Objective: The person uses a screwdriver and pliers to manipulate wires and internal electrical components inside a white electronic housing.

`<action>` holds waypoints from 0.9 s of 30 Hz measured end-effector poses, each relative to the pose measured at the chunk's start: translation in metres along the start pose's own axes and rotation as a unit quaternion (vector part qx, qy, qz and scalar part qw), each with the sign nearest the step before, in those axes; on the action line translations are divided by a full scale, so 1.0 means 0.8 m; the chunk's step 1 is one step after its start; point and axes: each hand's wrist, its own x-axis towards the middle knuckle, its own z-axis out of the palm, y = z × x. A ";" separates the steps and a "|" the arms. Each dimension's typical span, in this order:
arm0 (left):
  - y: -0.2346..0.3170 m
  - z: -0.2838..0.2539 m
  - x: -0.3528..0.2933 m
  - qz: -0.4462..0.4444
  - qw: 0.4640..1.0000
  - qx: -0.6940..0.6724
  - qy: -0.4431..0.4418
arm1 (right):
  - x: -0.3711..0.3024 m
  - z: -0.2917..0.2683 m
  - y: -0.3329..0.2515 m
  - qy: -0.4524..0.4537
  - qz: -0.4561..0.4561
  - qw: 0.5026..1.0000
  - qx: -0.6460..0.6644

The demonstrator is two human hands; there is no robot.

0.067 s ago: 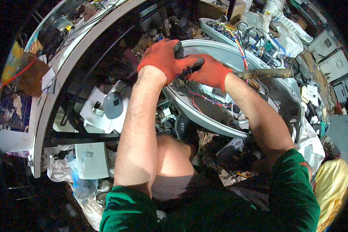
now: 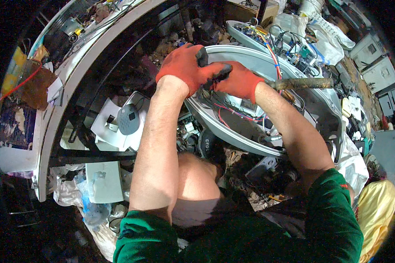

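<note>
Both my hands, in red gloves with dark fingertips, meet over the far left rim of a large grey oval housing (image 2: 227,130). My left hand (image 2: 182,68) is closed at that rim, its thumb side against the other hand. My right hand (image 2: 239,81) is closed too, knuckles up; what either hand grips is hidden under the fingers. A worn brown rod-like handle (image 2: 303,83) sticks out to the right from behind my right wrist; I cannot tell whether my right hand holds it. Inside the housing lie red, blue and dark wires (image 2: 237,115).
Behind the housing, a second grey shell (image 2: 245,37) holds circuit boards and coloured wires. A curved pale table edge (image 2: 52,127) runs along the left. Beneath it are a grey oval device (image 2: 127,119) and a pale square box (image 2: 103,182). Scrap surrounds my legs; a yellow sack (image 2: 375,219) sits at right.
</note>
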 end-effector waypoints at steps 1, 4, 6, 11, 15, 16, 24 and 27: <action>-0.016 0.008 -0.003 0.035 0.998 -0.019 0.045 | -0.001 0.005 -0.007 0.025 -0.012 1.000 -0.011; -0.041 0.014 -0.015 0.097 0.989 -0.101 0.054 | 0.002 -0.005 -0.009 -0.025 -0.020 0.998 -0.057; -0.043 0.012 -0.017 0.096 0.988 -0.120 0.022 | 0.003 -0.010 -0.001 -0.045 -0.032 0.997 -0.061; -0.034 0.003 -0.007 0.041 0.995 -0.094 -0.010 | 0.000 0.002 0.012 -0.027 -0.051 0.998 -0.008; -0.027 0.014 -0.002 0.030 0.999 -0.037 0.014 | 0.002 0.003 0.000 -0.046 0.042 0.998 -0.022; -0.029 0.018 -0.004 0.033 0.998 -0.013 0.044 | 0.003 0.000 -0.003 -0.049 0.036 0.998 -0.023; -0.039 0.012 -0.008 0.042 0.995 -0.093 0.000 | -0.004 -0.001 -0.008 -0.039 -0.017 0.998 -0.043; -0.031 0.004 0.000 -0.006 0.997 -0.071 -0.028 | -0.002 0.009 0.004 -0.012 -0.028 1.000 0.002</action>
